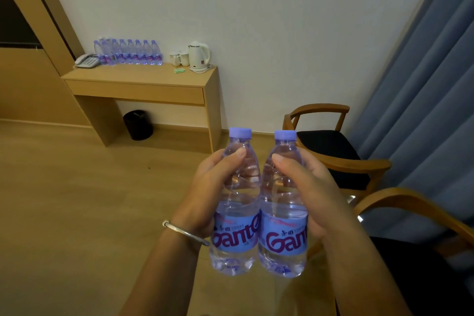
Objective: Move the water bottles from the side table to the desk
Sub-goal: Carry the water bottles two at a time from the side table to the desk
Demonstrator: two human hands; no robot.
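Head view shows my left hand point(205, 187) curled around one water bottle point(237, 202) and my right hand point(315, 195) gripping a second bottle point(283, 210), both upright, side by side and touching, held above the wooden floor point(77, 200). Across the room, a row of bottles point(128, 52) stands on the bench point(138, 75) against the wall, beside a telephone point(87, 61), cups point(179, 58) and a white kettle point(199, 55). Two armchairs point(331, 146) sit to my right.

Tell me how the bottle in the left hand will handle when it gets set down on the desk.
The left bottle looks full, so probably heavy for its size. Its thin clear wall will likely give slightly under the left hand. Tall and narrow, it might tip if set down crooked.
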